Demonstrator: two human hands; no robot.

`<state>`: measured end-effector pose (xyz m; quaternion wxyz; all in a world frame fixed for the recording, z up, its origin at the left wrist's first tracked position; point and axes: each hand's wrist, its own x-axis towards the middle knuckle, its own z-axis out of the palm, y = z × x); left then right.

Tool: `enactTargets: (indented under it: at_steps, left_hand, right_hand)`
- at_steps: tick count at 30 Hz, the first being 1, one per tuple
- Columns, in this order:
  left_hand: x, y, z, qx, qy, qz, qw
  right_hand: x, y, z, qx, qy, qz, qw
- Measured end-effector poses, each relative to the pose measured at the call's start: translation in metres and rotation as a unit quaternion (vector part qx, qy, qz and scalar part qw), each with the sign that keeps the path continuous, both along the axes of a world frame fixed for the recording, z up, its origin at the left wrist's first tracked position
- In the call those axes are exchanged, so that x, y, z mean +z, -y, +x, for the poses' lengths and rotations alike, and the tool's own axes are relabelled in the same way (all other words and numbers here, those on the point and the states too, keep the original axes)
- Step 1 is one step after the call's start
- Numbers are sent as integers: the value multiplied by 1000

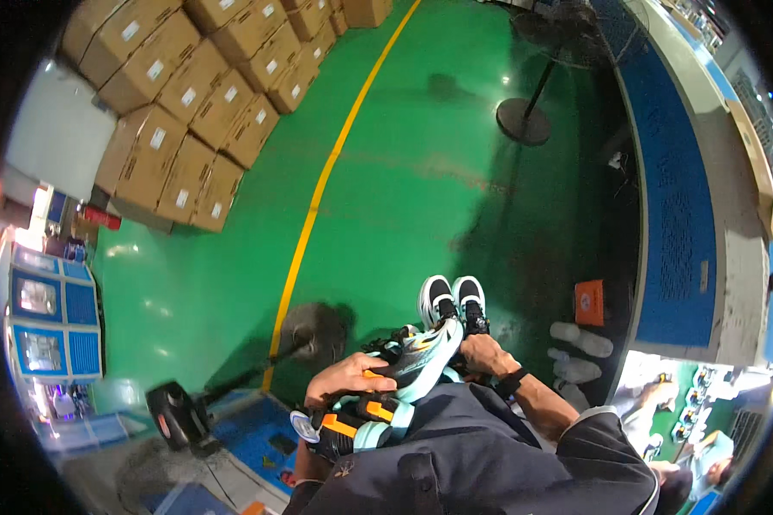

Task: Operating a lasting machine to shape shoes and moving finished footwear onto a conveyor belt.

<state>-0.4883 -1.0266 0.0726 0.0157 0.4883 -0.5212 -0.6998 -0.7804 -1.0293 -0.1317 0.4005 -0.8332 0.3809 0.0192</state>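
Several sneakers are gathered in front of my body. My left hand is closed on a black and teal sneaker with orange parts, its fingertips at an orange tab. Another black sneaker with orange and pale teal parts lies against my left forearm. Between my hands is a pale teal and grey sneaker, tilted. My right hand, below a black wristband, has its fingers curled in beside that sneaker's far side; its grip is partly hidden. Just beyond, two white and black sneakers point away from me.
Stacked cardboard boxes stand at the far left. A yellow line crosses the green floor. Fans on stands are at the far right and near left. A blue-sided machine and orange box are at the right. People work at lower right.
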Motion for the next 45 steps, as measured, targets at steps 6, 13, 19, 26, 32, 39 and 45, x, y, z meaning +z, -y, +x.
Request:
enactTargets:
  at_steps: [6, 13, 19, 26, 32, 39, 45]
  left_hand:
    - [24, 151, 13, -18, 50, 38, 998]
    - [-23, 364, 25, -32, 62, 96, 993]
    - [-32, 610, 38, -57, 43, 38, 997]
    - [19, 859, 43, -105, 49, 72, 991]
    - [-8, 1097, 10, -116, 132, 77, 981]
    - [-29, 1364, -20, -191, 140, -8, 971]
    - [-81, 1589, -51, -208, -1, -13, 978]
  right_hand:
    - [20, 143, -6, -30, 26, 115, 993]
    - [-22, 334, -23, -75, -55, 209, 974]
    - [-44, 550, -7, -160, -4, 171, 972]
    - [59, 822, 25, -108, -26, 167, 980]
    - [-10, 1058, 8, -128, 9, 86, 988]
    - [3, 1300, -45, -170, 20, 133, 976]
    - [-50, 1496, -82, -188, -19, 184, 965]
